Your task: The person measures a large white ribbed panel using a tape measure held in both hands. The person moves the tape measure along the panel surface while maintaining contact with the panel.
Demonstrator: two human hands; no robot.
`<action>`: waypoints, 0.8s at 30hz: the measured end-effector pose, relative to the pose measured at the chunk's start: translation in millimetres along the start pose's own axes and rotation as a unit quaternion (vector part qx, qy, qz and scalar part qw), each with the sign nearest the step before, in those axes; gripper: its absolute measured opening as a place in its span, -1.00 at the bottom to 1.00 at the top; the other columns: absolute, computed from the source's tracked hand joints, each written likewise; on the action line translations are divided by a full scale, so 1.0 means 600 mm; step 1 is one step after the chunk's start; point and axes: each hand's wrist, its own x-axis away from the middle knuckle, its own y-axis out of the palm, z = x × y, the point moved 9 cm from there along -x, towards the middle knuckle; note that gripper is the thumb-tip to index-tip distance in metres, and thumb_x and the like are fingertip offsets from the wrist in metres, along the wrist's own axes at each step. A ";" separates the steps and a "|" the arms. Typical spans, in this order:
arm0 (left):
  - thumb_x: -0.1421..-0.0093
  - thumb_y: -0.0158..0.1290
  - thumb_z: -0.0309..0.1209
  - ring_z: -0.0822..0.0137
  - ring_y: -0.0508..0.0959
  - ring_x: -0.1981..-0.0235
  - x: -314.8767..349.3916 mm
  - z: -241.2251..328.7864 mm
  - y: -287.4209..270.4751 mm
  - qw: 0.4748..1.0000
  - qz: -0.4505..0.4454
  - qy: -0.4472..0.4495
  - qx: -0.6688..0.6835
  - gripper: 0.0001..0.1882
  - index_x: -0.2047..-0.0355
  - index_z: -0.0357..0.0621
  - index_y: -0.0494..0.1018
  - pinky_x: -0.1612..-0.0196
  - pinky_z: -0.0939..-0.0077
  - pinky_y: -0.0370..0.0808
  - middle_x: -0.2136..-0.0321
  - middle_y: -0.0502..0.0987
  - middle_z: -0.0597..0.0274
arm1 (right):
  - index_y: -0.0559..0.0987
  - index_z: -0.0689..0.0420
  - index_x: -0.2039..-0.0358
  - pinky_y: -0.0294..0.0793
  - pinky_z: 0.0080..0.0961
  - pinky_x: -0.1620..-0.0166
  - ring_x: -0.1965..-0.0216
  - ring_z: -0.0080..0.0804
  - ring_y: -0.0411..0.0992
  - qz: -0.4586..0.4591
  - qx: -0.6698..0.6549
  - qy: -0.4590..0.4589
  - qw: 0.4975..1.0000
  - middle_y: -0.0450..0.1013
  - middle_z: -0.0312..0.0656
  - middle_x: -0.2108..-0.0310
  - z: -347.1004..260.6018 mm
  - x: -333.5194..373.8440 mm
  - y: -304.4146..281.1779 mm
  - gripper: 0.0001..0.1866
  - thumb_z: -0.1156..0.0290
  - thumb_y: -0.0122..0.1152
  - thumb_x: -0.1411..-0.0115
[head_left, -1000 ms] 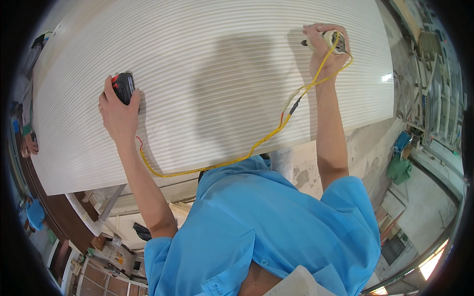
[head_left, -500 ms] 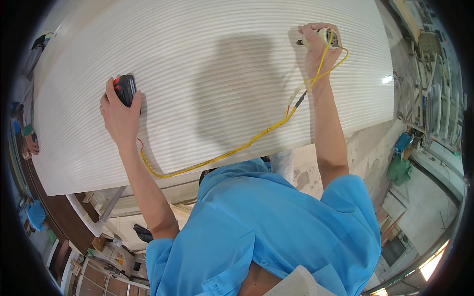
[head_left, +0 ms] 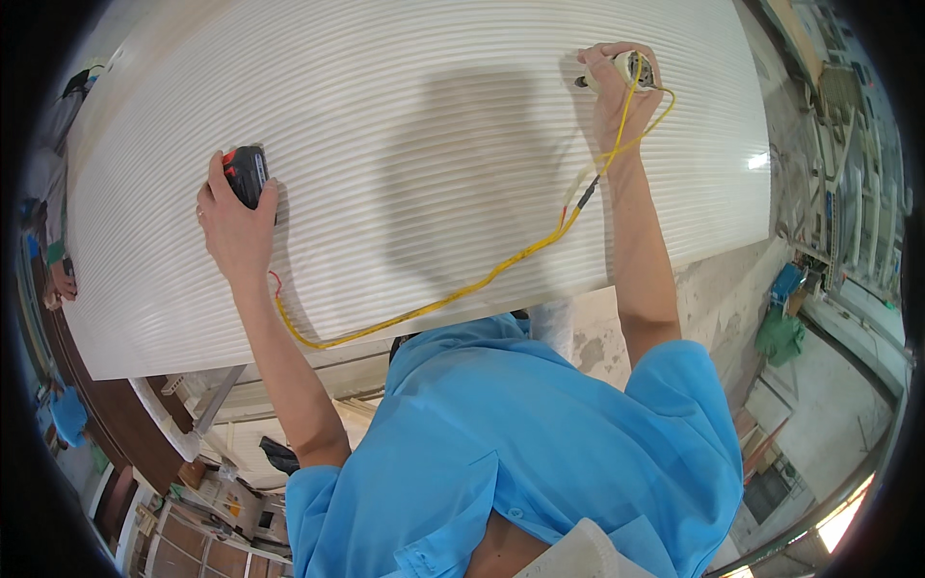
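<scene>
My left hand (head_left: 236, 226) is closed around a black-and-red battery pack (head_left: 247, 175), held over the white ribbed panel (head_left: 366, 58). At the far right of the panel my right hand (head_left: 617, 111) grips a small off-white round device (head_left: 631, 72) with a grey and metal-looking end; its exact kind I cannot tell. Thin yellow wires loop from that end to a dark taped joint, where they meet a yellow cable (head_left: 462, 289). The cable sags across the panel to my left forearm, and a thin red wire (head_left: 277, 281) curls from its end.
A co-worker's hand (head_left: 64, 282) rests by the panel's left edge. Brown boards (head_left: 106, 409) lie below that corner. Shelving with stacked long pieces (head_left: 853, 212) stands at the right, near a green bag (head_left: 779, 335). The panel's near edge runs just in front of my blue shirt.
My right hand and the round device have shifted very slightly left, with the yellow wire loop following. The left hand and battery pack look almost unmoved.
</scene>
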 end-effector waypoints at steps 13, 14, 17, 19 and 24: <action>-0.15 0.26 -0.06 -0.18 0.39 -0.27 -0.002 -0.003 0.003 1.000 0.008 0.001 0.001 -0.12 -0.45 0.16 0.19 -0.20 -0.10 0.49 -0.27 0.36 -0.09 | 0.54 0.25 0.24 0.58 -0.33 -0.01 0.22 -0.23 0.65 -0.003 0.036 -0.024 0.999 0.61 -0.08 0.31 0.002 -0.012 0.004 -0.85 0.57 0.34 -0.20; -0.15 0.27 -0.06 -0.18 0.39 -0.27 -0.002 -0.002 0.003 1.000 0.013 0.005 0.002 -0.12 -0.45 0.16 0.19 -0.20 -0.10 0.49 -0.27 0.36 -0.09 | 0.54 0.25 0.25 0.58 -0.34 -0.01 0.22 -0.23 0.65 0.006 0.037 -0.005 0.999 0.61 -0.08 0.31 0.008 -0.011 0.003 -0.84 0.57 0.35 -0.19; -0.15 0.27 -0.07 -0.18 0.40 -0.25 -0.004 -0.003 0.003 1.000 0.021 0.009 0.002 -0.12 -0.44 0.15 0.20 -0.20 -0.09 0.49 -0.26 0.37 -0.10 | 0.54 0.24 0.23 0.57 -0.34 0.00 0.22 -0.24 0.65 0.007 0.062 -0.013 0.998 0.61 -0.07 0.31 0.004 -0.013 0.003 -0.83 0.57 0.35 -0.19; -0.14 0.27 -0.08 -0.18 0.41 -0.24 -0.004 -0.002 0.004 1.000 0.021 0.014 0.003 -0.12 -0.44 0.14 0.20 -0.19 -0.09 0.49 -0.25 0.37 -0.10 | 0.53 0.24 0.23 0.58 -0.34 0.00 0.21 -0.25 0.65 0.013 -0.001 -0.023 1.000 0.61 -0.07 0.32 -0.004 -0.023 -0.004 -0.82 0.57 0.36 -0.19; -0.14 0.28 -0.08 -0.19 0.41 -0.23 -0.006 -0.003 0.006 1.000 0.011 0.000 0.003 -0.12 -0.44 0.14 0.20 -0.19 -0.09 0.49 -0.25 0.37 -0.09 | 0.53 0.23 0.22 0.58 -0.34 -0.01 0.17 -0.29 0.63 -0.006 0.023 -0.048 0.999 0.60 -0.08 0.32 -0.009 -0.034 0.006 -0.81 0.56 0.37 -0.21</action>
